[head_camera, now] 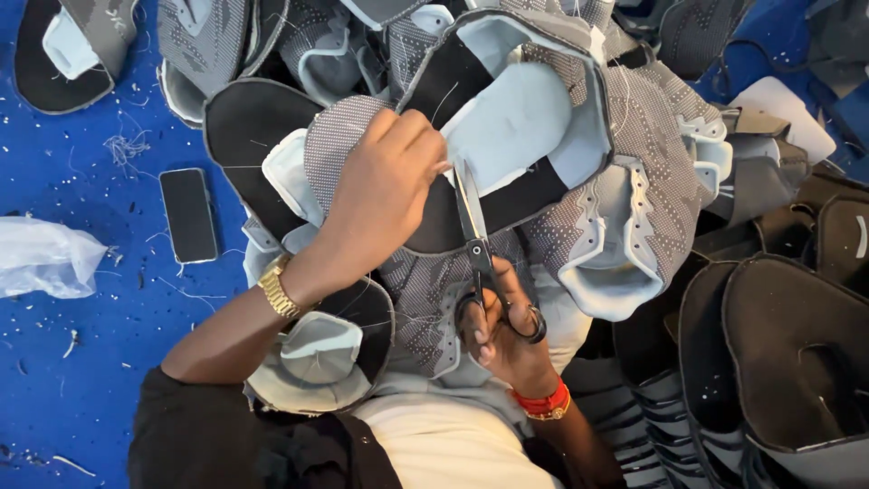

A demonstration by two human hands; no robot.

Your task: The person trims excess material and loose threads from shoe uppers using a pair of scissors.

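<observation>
My left hand (380,195) grips a grey patterned shoe upper (516,127) with pale blue lining and black trim, pinching its edge near the middle. A gold watch sits on that wrist. My right hand (502,335) holds black-handled scissors (475,244), blades pointing up to the spot where my left fingers pinch the upper. A red band circles my right wrist. The upper rests on a heap of similar pieces over my lap.
Several more grey and black shoe uppers (652,208) lie around. A stack of black pieces (778,362) stands at the right. A dark phone (189,215) and a clear plastic bag (45,258) lie on the blue floor (81,362) at the left, with thread scraps.
</observation>
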